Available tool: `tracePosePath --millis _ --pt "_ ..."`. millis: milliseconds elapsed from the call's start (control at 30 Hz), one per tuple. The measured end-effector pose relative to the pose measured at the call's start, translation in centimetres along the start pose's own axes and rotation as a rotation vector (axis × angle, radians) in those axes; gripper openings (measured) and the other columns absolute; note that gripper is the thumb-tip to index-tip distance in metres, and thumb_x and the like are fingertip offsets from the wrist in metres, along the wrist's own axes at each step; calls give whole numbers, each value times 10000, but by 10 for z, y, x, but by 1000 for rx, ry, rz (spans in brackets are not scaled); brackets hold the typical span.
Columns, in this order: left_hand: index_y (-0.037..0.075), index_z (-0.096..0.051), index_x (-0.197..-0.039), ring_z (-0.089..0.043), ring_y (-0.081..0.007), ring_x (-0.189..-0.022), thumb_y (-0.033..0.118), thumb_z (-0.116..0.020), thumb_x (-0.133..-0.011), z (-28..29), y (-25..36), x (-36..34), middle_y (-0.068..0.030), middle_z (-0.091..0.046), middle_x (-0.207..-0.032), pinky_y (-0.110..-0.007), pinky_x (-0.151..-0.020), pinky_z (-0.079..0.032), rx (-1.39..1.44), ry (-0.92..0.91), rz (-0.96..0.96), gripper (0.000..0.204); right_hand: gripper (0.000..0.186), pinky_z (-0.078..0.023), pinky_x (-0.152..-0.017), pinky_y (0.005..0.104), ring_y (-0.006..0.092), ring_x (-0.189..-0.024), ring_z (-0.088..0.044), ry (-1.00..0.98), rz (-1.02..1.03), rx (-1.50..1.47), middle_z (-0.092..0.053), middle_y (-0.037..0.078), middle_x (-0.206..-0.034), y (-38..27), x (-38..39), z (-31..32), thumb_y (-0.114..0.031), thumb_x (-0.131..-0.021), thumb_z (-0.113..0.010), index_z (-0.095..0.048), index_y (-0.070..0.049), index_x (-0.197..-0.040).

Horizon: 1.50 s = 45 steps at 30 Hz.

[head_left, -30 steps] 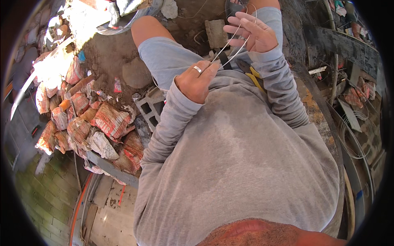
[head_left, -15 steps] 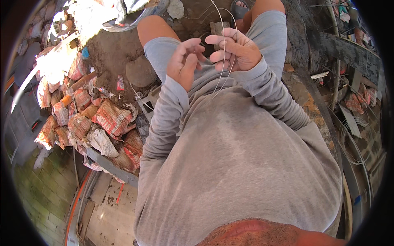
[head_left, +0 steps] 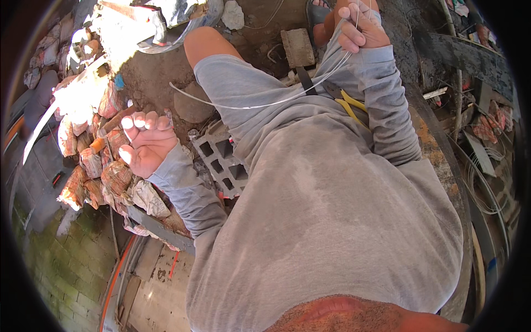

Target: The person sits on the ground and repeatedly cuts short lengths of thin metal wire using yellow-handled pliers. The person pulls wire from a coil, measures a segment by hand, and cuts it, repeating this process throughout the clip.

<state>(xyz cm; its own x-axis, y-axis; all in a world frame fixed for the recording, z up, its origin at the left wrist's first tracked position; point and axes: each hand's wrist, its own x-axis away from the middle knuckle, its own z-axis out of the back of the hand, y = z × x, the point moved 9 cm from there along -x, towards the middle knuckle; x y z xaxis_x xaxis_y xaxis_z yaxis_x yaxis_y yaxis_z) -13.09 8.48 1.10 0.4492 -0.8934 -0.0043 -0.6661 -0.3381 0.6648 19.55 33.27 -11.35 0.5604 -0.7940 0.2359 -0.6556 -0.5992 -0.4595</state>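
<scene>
My right hand is raised over my right knee, fingers closed on a thin pale wire. From that hand the wire curves down and left across my lap, its free end beyond my left thigh. My left hand is out to the left, palm up with fingers apart and slightly bent, holding nothing. A yellow-handled tool lies at my lap beside my right forearm; its working end is hidden. Close to it is a dark flat strip.
A hollow concrete block stands by my left hip. Red-and-white filled sacks are heaped at the left. Ahead lie a brick-like block and a tub. Coiled wire and boards are at the right.
My hands have moved apart from in front of my lap. The left swung out left and down; the right rose to the right with the wire. The yellow-handled tool and hollow block came into sight.
</scene>
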Motion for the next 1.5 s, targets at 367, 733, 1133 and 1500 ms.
tracePosePath --millis 367,733,1133,1500 --pt "-49 -412 -1382 -581 -354 -1157 431 -490 -990 -64 -235 -66 -223 -563 -1290 -465 -971 -499 17 -328 695 625 214 -391 -382 248 72 -454 -436 -231 -513 -246 -643 5 -877 121 46 -82 -302 -1020 -506 -574 -126 -1122" --pt "16 -545 -1142 -602 -170 -671 162 -650 -927 -75 -263 -71 -38 -598 -802 -330 -692 -530 -61 -269 659 280 296 -459 -416 328 130 -470 -539 52 -509 -338 -645 32 -790 134 84 -42 -418 -994 -520 -571 -127 -976" --pt "0 -570 -1014 -563 -91 -560 -79 -525 -788 -115 -204 -33 -52 -576 -831 -246 -476 -450 -1106 -135 11 244 253 -524 -586 275 160 -671 -633 355 196 606 -676 43 -878 19 50 -31 -255 -965 -606 -620 -46 -1106" --pt "3 -480 -1114 -545 -141 -651 -43 -552 -813 -96 -222 4 -107 -570 -839 -285 -536 -450 -950 -53 256 313 148 -555 -612 271 170 -728 -697 197 229 1038 -669 121 -848 12 45 -63 -60 -857 -593 -584 17 -984"
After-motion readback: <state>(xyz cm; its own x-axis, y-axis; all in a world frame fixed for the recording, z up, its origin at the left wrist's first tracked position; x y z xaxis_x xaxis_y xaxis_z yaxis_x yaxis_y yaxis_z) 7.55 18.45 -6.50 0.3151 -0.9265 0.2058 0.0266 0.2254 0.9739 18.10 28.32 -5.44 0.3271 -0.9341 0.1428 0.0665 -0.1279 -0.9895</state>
